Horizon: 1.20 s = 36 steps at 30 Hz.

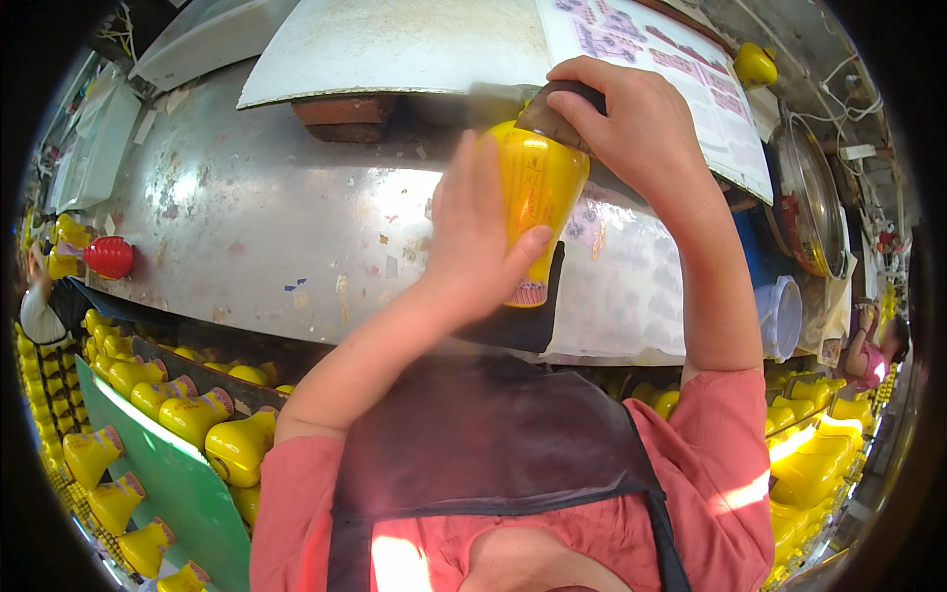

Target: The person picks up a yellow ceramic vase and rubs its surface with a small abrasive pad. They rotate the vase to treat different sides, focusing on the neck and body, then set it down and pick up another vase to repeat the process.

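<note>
A glossy yellow vase [541, 187] with printed decoration and a patterned band at its narrow end lies in front of me, over a black cloth [523, 329]. My left hand [475, 222], its fingers blurred, lies along the vase's left side, with the thumb across its front. My right hand [631, 113] grips a dark brown, rounded flat pad [562, 111] between thumb and fingers. The pad touches the vase's wide end. Whether it is rubber or sponge I cannot tell.
Sheets of printed decals [661, 59] lie on a white board [414, 49], raised on a brick [345, 113]. A red ribbed object [109, 258] sits at the metal table's left edge. Yellow vases [192, 414] stand in rows at both sides. A white bucket [779, 316] is at right.
</note>
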Each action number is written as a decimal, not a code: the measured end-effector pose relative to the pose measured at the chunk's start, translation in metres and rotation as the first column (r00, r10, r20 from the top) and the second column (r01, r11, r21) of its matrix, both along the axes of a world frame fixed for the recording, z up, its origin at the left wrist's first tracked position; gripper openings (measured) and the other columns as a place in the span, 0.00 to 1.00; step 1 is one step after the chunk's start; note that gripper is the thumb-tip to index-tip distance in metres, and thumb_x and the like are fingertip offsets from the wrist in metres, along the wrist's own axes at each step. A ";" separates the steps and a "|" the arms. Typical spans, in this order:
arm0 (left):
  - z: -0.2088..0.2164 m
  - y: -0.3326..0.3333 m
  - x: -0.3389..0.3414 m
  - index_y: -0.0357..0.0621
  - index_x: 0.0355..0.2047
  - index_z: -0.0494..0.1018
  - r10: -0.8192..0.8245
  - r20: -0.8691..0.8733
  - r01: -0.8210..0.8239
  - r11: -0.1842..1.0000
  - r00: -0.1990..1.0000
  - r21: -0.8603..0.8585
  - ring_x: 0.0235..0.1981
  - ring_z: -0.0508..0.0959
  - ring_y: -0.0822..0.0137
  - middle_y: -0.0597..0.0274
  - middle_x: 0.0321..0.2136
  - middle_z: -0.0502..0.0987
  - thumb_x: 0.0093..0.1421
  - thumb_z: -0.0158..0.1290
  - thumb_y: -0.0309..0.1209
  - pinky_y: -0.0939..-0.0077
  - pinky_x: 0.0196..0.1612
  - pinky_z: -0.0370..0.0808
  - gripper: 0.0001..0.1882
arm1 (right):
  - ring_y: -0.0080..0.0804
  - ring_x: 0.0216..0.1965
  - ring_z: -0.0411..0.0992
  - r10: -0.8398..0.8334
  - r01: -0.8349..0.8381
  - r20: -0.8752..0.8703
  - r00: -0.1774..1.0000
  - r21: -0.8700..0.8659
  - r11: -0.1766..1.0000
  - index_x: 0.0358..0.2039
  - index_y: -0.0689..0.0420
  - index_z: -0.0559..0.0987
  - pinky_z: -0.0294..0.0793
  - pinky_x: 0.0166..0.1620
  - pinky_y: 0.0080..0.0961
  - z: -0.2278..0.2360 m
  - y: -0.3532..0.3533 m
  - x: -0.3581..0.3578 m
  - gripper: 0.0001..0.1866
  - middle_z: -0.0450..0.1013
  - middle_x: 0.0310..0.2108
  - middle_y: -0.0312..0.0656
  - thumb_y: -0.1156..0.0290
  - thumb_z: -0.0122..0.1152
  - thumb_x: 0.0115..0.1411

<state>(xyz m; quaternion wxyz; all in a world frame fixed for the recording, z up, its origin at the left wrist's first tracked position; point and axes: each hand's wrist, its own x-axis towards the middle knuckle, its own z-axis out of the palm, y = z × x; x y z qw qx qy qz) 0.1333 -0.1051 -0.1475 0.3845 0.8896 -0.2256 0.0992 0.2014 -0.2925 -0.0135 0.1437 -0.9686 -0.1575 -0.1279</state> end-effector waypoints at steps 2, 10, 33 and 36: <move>-0.001 0.000 -0.002 0.30 0.75 0.36 -0.003 -0.032 0.002 1.000 0.999 -0.026 0.74 0.48 0.32 0.27 0.74 0.43 0.61 0.62 0.48 0.41 0.74 0.45 0.59 | 0.49 0.37 0.81 0.020 -0.018 0.032 0.999 -0.066 0.998 0.45 0.52 0.86 0.79 0.42 0.35 0.002 0.001 0.004 0.14 0.83 0.35 0.47 0.60 0.66 0.63; 0.010 0.009 -0.010 0.38 0.76 0.41 -0.102 -0.449 -0.026 0.962 0.888 -0.271 0.72 0.54 0.35 0.35 0.72 0.53 0.50 0.68 0.45 0.44 0.73 0.53 0.63 | 0.37 0.35 0.84 0.153 -0.225 0.390 0.908 0.147 0.963 0.45 0.55 0.86 0.81 0.41 0.27 -0.012 0.000 -0.036 0.13 0.84 0.36 0.43 0.71 0.72 0.60; -0.020 0.032 -0.037 0.46 0.57 0.77 0.037 0.064 -0.025 0.983 0.997 -0.185 0.61 0.72 0.42 0.47 0.59 0.75 0.47 0.73 0.37 0.49 0.65 0.67 0.35 | 0.26 0.33 0.78 -0.319 0.117 0.146 0.937 0.727 0.676 0.41 0.58 0.81 0.76 0.38 0.23 -0.098 0.000 -0.110 0.13 0.80 0.32 0.40 0.80 0.73 0.56; -0.028 0.027 -0.032 0.48 0.56 0.78 -0.070 -0.013 0.069 0.995 0.997 -0.073 0.62 0.71 0.42 0.48 0.59 0.75 0.47 0.73 0.38 0.48 0.67 0.66 0.33 | 0.37 0.32 0.80 -0.030 -0.143 0.463 0.886 0.334 0.931 0.40 0.56 0.83 0.78 0.38 0.27 -0.101 0.014 -0.132 0.16 0.81 0.32 0.41 0.82 0.75 0.51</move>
